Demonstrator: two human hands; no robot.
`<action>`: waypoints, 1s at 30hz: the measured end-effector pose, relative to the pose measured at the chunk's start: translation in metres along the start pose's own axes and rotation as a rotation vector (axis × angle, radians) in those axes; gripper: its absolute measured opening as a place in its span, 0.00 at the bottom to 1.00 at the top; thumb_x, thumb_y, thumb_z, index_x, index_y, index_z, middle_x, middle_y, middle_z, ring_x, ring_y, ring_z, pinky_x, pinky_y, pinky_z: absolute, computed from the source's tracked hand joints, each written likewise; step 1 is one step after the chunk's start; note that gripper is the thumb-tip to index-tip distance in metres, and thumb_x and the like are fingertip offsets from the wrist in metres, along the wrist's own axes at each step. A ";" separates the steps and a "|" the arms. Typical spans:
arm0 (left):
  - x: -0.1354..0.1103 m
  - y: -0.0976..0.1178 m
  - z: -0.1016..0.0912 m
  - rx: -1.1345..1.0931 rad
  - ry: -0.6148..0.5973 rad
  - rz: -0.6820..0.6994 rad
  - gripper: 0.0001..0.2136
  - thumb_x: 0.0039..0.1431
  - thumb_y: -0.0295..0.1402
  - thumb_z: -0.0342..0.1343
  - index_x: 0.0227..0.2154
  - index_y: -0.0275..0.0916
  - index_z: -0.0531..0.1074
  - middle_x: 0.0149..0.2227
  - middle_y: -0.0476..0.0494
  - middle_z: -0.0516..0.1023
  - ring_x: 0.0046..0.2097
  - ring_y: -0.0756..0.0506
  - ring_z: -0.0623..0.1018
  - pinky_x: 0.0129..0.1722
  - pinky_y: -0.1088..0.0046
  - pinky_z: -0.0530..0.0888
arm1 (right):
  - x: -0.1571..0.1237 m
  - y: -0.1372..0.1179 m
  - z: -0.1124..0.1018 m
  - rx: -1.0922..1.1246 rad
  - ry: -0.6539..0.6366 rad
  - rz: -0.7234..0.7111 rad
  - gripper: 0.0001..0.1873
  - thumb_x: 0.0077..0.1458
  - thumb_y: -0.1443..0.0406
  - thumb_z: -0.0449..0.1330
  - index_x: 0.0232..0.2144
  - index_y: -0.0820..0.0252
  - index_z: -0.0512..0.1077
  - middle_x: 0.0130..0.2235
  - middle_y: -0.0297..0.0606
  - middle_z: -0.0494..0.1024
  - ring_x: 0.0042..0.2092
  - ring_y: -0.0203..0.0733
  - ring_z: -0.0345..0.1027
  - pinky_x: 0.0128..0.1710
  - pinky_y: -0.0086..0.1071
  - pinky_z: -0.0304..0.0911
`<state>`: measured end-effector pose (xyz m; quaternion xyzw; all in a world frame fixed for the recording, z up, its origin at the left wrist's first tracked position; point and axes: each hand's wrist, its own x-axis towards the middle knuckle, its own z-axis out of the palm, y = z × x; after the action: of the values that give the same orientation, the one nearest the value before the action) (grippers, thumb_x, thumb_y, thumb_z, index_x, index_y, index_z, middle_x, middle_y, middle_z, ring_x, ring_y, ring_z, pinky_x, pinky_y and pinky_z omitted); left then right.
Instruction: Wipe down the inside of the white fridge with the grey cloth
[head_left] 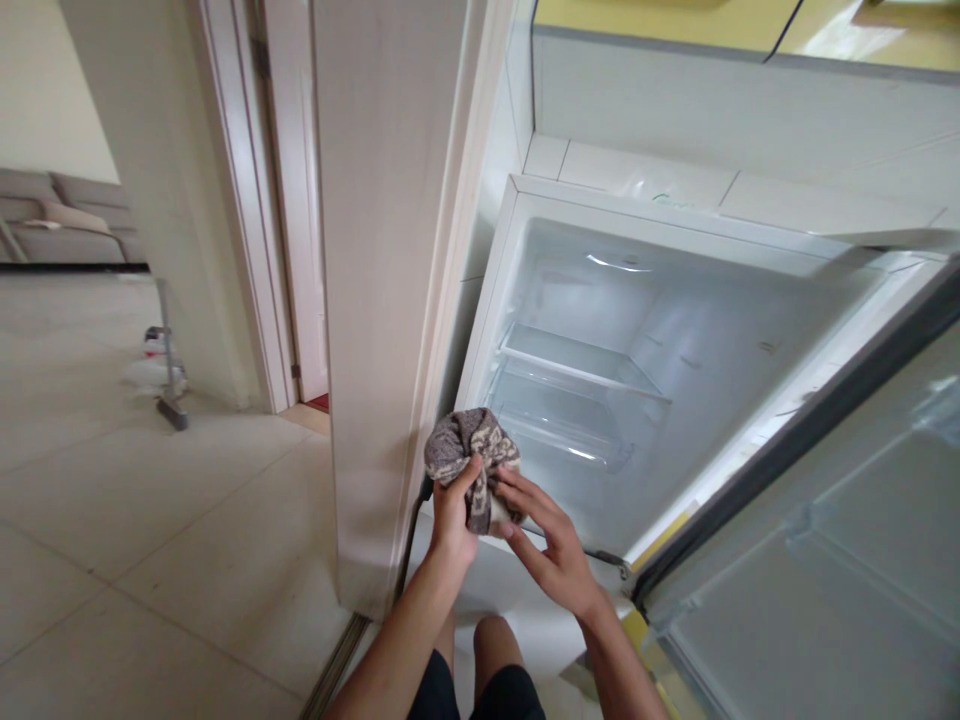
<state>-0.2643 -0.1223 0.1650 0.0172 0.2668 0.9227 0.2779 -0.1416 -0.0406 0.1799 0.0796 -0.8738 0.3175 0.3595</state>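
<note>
A bunched grey-brown and cream patterned cloth (466, 440) is held up before the open refrigerator (487, 285). My left hand (452, 515) grips it from the lower left, the thumb pressed over its folds. On the right side, my right hand (551, 545) touches the cloth with its fingers stretched out and apart. Behind the cloth, a glass shelf (577, 355) and a clear drawer (555, 435) show inside the lit fridge compartment.
The fridge door (825, 570) stands swung out on the right. A pale door frame (390, 300) rises close on the left. Yellow cabinets (667, 20) hang above. Farther left are a sofa (67, 225) and a floor broom (172, 410).
</note>
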 end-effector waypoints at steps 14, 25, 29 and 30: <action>-0.016 0.004 0.024 0.123 0.199 0.435 0.26 0.48 0.37 0.74 0.50 0.41 0.74 0.44 0.44 0.84 0.49 0.41 0.82 0.50 0.68 0.78 | -0.001 -0.022 0.041 -0.147 -0.037 -0.074 0.52 0.49 0.78 0.51 0.75 0.50 0.47 0.74 0.38 0.53 0.74 0.48 0.47 0.72 0.55 0.53; -0.032 -0.016 0.007 0.061 -0.296 0.501 0.41 0.48 0.52 0.69 0.64 0.48 0.62 0.68 0.38 0.67 0.68 0.32 0.67 0.66 0.60 0.66 | 0.004 -0.043 0.019 -0.173 0.185 0.086 0.44 0.62 0.66 0.59 0.75 0.54 0.45 0.75 0.44 0.50 0.75 0.56 0.43 0.74 0.58 0.44; -0.047 -0.022 0.013 0.077 -0.428 0.590 0.41 0.54 0.55 0.61 0.68 0.47 0.56 0.68 0.36 0.64 0.67 0.32 0.68 0.65 0.54 0.66 | 0.006 -0.045 0.014 -0.183 0.303 0.085 0.46 0.60 0.61 0.65 0.73 0.57 0.48 0.73 0.51 0.55 0.73 0.59 0.48 0.72 0.63 0.45; -0.049 -0.024 0.013 0.085 -0.452 0.623 0.41 0.55 0.55 0.60 0.69 0.48 0.55 0.67 0.37 0.65 0.65 0.33 0.70 0.63 0.54 0.68 | 0.005 -0.043 0.014 -0.175 0.339 0.093 0.47 0.59 0.60 0.66 0.72 0.58 0.49 0.71 0.53 0.57 0.72 0.59 0.52 0.71 0.62 0.49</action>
<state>-0.2083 -0.1249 0.1698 0.3120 0.2185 0.9239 0.0352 -0.1374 -0.0825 0.1977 -0.0467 -0.8278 0.2656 0.4920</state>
